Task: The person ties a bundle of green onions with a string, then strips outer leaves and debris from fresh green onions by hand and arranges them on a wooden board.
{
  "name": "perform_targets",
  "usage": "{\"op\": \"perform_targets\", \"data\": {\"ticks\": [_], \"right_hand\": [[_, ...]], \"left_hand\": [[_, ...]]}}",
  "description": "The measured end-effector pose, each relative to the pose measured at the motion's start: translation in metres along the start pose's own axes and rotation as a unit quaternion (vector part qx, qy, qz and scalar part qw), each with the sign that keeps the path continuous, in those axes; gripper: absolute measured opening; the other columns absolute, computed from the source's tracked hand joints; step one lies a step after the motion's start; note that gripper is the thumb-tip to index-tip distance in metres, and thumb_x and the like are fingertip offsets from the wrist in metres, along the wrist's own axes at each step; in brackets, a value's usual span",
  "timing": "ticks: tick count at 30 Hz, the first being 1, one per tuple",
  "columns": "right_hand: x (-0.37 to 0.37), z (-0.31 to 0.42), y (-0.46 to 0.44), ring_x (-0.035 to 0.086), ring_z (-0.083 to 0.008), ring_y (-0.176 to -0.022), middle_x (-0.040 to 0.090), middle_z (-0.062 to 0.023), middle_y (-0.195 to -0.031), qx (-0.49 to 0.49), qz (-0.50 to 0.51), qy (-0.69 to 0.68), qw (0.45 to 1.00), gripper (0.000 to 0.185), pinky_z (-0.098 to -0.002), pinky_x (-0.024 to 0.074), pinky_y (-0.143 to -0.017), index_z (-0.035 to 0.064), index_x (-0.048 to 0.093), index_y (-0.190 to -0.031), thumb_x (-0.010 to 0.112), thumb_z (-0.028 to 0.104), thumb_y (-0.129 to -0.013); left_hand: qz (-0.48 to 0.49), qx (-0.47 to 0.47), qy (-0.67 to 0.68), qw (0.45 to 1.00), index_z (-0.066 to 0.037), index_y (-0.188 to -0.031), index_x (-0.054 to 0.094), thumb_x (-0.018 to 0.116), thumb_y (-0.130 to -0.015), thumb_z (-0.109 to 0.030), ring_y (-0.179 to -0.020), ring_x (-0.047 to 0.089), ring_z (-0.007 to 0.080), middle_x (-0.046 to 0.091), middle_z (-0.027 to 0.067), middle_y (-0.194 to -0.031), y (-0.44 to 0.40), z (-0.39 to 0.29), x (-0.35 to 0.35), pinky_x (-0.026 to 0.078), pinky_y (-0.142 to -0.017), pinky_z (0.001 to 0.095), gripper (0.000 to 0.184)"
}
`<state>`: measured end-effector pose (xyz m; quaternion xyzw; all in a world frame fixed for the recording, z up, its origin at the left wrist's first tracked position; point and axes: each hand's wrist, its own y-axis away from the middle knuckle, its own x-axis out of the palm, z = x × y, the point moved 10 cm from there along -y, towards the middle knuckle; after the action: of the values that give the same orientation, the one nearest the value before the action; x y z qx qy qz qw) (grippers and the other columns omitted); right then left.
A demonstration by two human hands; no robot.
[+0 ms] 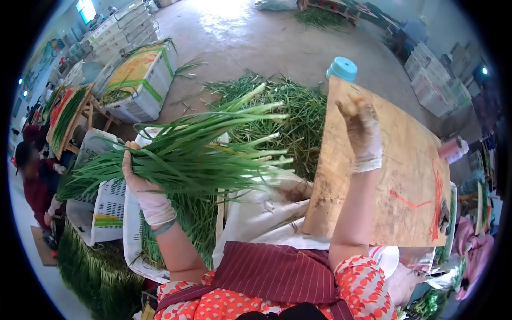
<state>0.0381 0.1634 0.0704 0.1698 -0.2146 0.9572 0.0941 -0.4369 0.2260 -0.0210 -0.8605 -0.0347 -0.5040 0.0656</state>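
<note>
My left hand, in a pale glove, is wrapped round a large bunch of long green stalks. Their pale cut ends point right and the leafy ends hang to the left over a white crate. Above a wooden board on the right, my right hand is raised; its gloved fingers are smeared by motion, so whether they hold anything is unclear. Red ties lie on the board's right part.
Loose green trimmings are heaped beyond the board's left edge. A white crate of stalks stands at the lower left. Behind are a blue container and a filled crate. A person is at the far left.
</note>
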Motion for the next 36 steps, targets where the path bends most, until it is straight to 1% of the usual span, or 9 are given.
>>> {"op": "perform_targets", "data": {"ticks": [4,9,12,15,20,22,26,34,36], "right_hand": [[0.009,-0.03,0.005,0.056,-0.0121,-0.1,0.062,-0.0051,-0.109,0.062,0.022,0.376,0.924,0.028,-0.0245,0.041,-0.089,0.0078,0.061,-0.111,0.06,0.012,-0.083],[0.058,-0.05,0.022,0.056,-0.0176,-0.1,0.062,-0.0063,-0.109,0.135,0.091,0.33,0.93,0.034,-0.029,0.042,-0.089,0.0081,0.061,-0.111,0.066,0.015,-0.079],[0.1,-0.03,0.023,0.057,-0.0228,-0.099,0.061,-0.0102,-0.107,-0.075,0.164,0.383,0.906,0.041,-0.0316,0.0425,-0.088,0.0062,0.061,-0.108,0.072,0.023,-0.072],[0.068,-0.026,0.013,0.056,-0.0261,-0.101,0.06,-0.0144,-0.109,-0.058,-0.006,0.497,0.866,0.051,-0.0336,0.0425,-0.087,0.0045,0.061,-0.102,0.076,0.036,-0.065],[0.083,-0.081,0.018,0.057,-0.0208,-0.095,0.062,-0.0123,-0.102,0.118,0.056,0.416,0.9,0.056,-0.0333,0.0442,-0.08,-0.0002,0.058,-0.105,0.075,0.038,-0.069],[0.105,-0.108,0.028,0.056,-0.0147,-0.088,0.063,-0.008,-0.094,0.239,0.085,0.14,0.957,0.05,-0.0292,0.0444,-0.076,-0.0007,0.059,-0.103,0.075,0.033,-0.071],[0.098,-0.13,0.036,0.054,-0.0096,-0.071,0.063,-0.0023,-0.084,0.255,0.006,-0.032,0.966,0.031,-0.0225,0.0431,-0.065,-0.0011,0.061,-0.095,0.072,0.02,-0.075],[0.129,-0.074,0.1,0.053,-0.0083,-0.059,0.065,-0.0052,-0.075,0.363,0.197,0.137,0.9,0.016,-0.0243,0.0438,-0.057,0.0034,0.066,-0.092,0.059,0.016,-0.085],[0.126,-0.037,0.088,0.054,-0.0127,-0.062,0.065,-0.0079,-0.08,0.184,0.302,0.193,0.915,0.019,-0.0292,0.0456,-0.061,0.0037,0.066,-0.09,0.057,0.02,-0.085]], "left_hand": [[-0.031,0.004,0.007,0.999,-0.007,-0.103,0.059,0.052,-0.086,-0.027,-0.095,0.059,0.0246,0.062,0.0106,-0.103,0.002,-0.003,-0.005,0.047,-0.087,0.0408,0.027],[-0.144,0.037,-0.025,0.989,-0.006,-0.109,0.056,0.051,-0.087,-0.028,-0.098,0.057,0.0246,0.06,0.0106,-0.107,0.009,-0.005,-0.012,0.047,-0.088,0.0405,0.031],[-0.117,0.058,-0.032,0.991,-0.006,-0.113,0.054,0.049,-0.088,-0.027,-0.099,0.057,0.0247,0.059,0.011,-0.109,0.012,-0.007,0.001,0.046,-0.088,0.0403,0.033],[-0.097,0.074,-0.028,0.992,-0.006,-0.114,0.053,0.048,-0.089,-0.027,-0.101,0.056,0.0247,0.058,0.0114,-0.111,0.012,-0.008,0.005,0.046,-0.089,0.0403,0.033],[-0.093,0.078,-0.001,0.993,-0.007,-0.112,0.056,0.049,-0.088,-0.02,-0.099,0.057,0.0175,0.06,0.0041,-0.107,0.011,-0.004,0.007,0.045,-0.09,0.0385,0.027],[-0.094,0.086,-0.008,0.992,-0.007,-0.112,0.056,0.049,-0.088,-0.02,-0.098,0.057,0.0172,0.06,0.004,-0.107,0.01,-0.003,0.006,0.045,-0.09,0.0387,0.027],[-0.081,0.079,0.023,0.993,-0.006,-0.11,0.057,0.05,-0.088,-0.025,-0.096,0.057,0.0205,0.06,0.0074,-0.106,0.008,-0.004,0.002,0.046,-0.087,0.0389,0.03],[-0.043,0.091,0.058,0.993,-0.007,-0.108,0.059,0.049,-0.088,-0.029,-0.096,0.057,0.0244,0.061,0.0104,-0.105,0.006,-0.022,-0.016,0.047,-0.085,0.0405,0.032],[-0.055,0.088,0.036,0.994,-0.008,-0.103,0.061,0.05,-0.087,-0.027,-0.094,0.058,0.0212,0.063,0.0067,-0.103,0.008,-0.025,-0.016,0.045,-0.087,0.0388,0.027]]}}
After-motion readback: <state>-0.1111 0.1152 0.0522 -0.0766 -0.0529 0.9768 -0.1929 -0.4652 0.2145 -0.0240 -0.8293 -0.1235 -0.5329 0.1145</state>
